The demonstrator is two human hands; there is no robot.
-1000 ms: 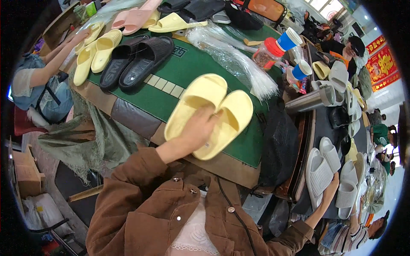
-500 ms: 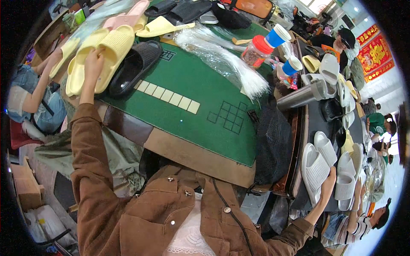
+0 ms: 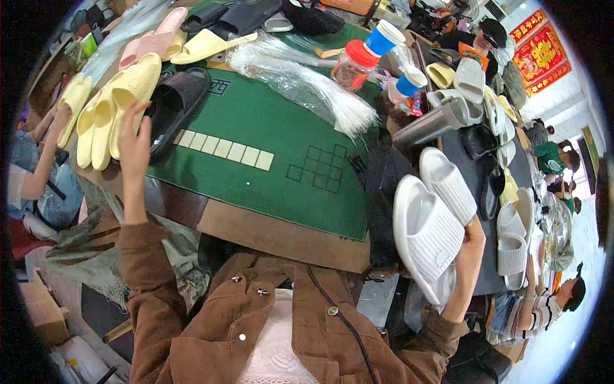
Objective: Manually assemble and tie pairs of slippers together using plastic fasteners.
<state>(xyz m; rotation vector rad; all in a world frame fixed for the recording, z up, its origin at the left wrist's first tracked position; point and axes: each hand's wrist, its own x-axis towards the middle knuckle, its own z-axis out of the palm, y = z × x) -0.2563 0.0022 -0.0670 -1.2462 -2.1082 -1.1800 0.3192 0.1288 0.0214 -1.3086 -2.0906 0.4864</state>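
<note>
My left hand is stretched out to the table's left edge, fingers lying on a pair of pale yellow slippers that rests beside a black slipper. My right hand is low at the right and grips a pair of white ribbed slippers, held upright, soles facing me. Between the two hands lies the green mat of the table. My brown jacket sleeves reach up from the lower edge.
A bundle of clear plastic bags, a red-lidded jar, blue-capped cups and a steel flask stand at the back. More white slippers pile at the right. Another person's arm reaches yellow slippers at the left.
My left hand carried the yellow pair from the mat's middle to the left edge beside the black slippers. My right hand came up from the pile holding the white pair.
</note>
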